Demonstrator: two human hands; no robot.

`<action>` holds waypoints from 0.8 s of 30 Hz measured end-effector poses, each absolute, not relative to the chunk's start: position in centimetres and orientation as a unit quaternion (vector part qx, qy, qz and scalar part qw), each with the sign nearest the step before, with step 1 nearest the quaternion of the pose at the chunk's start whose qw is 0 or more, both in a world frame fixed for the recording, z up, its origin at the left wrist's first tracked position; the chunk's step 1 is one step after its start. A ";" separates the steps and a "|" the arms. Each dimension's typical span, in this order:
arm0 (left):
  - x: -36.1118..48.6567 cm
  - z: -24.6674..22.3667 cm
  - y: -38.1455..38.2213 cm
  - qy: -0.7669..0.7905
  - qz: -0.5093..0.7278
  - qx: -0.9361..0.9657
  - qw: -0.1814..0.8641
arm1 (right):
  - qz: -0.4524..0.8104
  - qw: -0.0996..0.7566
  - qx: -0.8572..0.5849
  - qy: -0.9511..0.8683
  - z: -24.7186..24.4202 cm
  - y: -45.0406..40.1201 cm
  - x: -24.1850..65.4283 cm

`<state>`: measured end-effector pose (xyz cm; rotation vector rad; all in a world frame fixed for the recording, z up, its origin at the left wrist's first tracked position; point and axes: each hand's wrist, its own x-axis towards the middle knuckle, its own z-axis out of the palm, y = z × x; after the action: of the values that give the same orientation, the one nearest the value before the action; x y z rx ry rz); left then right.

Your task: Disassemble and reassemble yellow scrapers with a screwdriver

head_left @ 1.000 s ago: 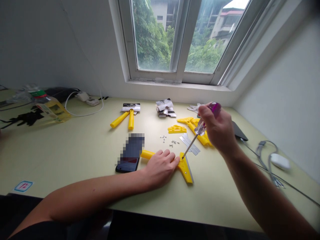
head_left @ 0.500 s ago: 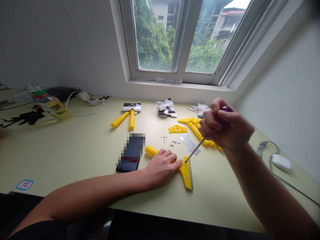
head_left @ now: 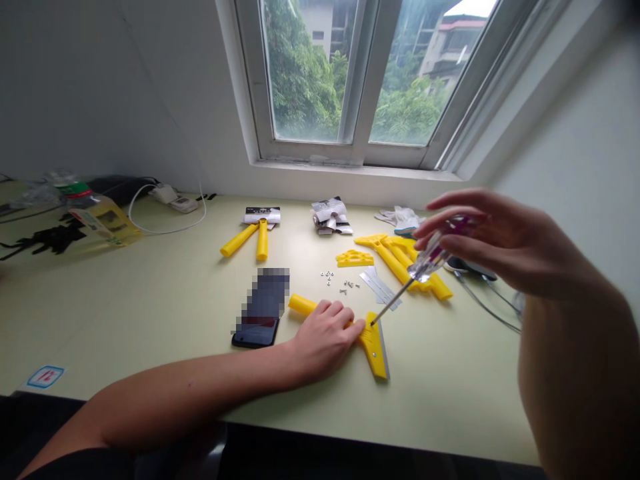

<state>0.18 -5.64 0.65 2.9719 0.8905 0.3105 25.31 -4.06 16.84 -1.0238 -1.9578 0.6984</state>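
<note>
From the head camera, here we are at the desk: the left hand is shut down over the neck of a yellow-handled scraper, fingers curled on top, pinning it flat to the pale green desktop. The handle pokes out past the knuckles toward a pixelated smartphone, and the head and its steel blade sit just beyond the fingertips.

Up on the right, the right hand is wide and loose, fingers spread around the clear handle of a screwdriver, and it's blurred, so I can't tell if they're actually touching it. The shaft slants down, tip seated in the scraper's head, right beside the left hand.

This looks like the fastening step, screw being driven, and the loose fingers call for a fresh grip before any more turning.

Beyond the grip, a scatter of small screws and nuts lies past the left hand, with bare steel blades beside them. Further off to the right are more yellow scraper parts, and a pair of yellow handles lies well back on the left.
</note>
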 end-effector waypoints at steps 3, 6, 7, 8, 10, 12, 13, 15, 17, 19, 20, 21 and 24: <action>0.3 0.7 -5.7 0.291 0.097 0.952 0.011 | 0.246 0.390 -0.441 -0.770 16.9 -3.8 24.8; 0.3 0.7 -5.7 0.287 0.095 0.953 0.005 | 0.051 0.352 -0.556 -0.752 16.6 -3.5 24.1; 0.3 0.6 -5.7 0.286 0.096 0.953 0.004 | -0.018 0.329 -0.589 -0.738 16.6 -3.6 24.0; 0.3 0.6 -5.7 0.287 0.098 0.953 0.004 | -0.064 0.307 -0.612 -0.726 16.6 -3.7 24.0; 0.3 0.5 -5.7 0.289 0.101 0.952 0.007 | -0.069 0.281 -0.624 -0.726 16.8 -4.0 24.4; 0.3 0.5 -5.6 0.290 0.102 0.952 0.012 | 0.013 0.279 -0.588 -0.759 17.3 -4.5 24.8; 0.3 0.5 -5.6 0.291 0.101 0.951 0.016 | 0.070 0.282 -0.555 -0.779 17.6 -4.7 24.8; 0.3 0.6 -5.7 0.293 0.099 0.951 0.024 | 0.161 0.304 -0.494 -0.799 18.0 -5.1 24.3; 0.3 0.8 -5.7 0.298 0.096 0.950 0.023 | 0.172 0.330 -0.488 -0.790 18.1 -5.4 23.1; 0.4 0.8 -5.7 0.301 0.095 0.949 0.018 | 0.101 0.346 -0.537 -0.763 18.1 -5.4 21.8; 0.4 0.8 -5.7 0.301 0.095 0.949 0.017 | 0.057 0.346 -0.564 -0.747 18.0 -5.4 21.3; 0.4 0.7 -5.7 0.300 0.096 0.949 0.016 | 0.016 0.340 -0.589 -0.733 17.9 -5.4 21.1; 0.4 0.4 -5.7 0.300 0.104 0.948 0.019 | -0.036 0.295 -0.628 -0.719 17.7 -5.2 22.0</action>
<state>0.37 -5.67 0.44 2.9435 0.9312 0.3237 22.01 -5.24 17.66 -1.6700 -1.9136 -0.0951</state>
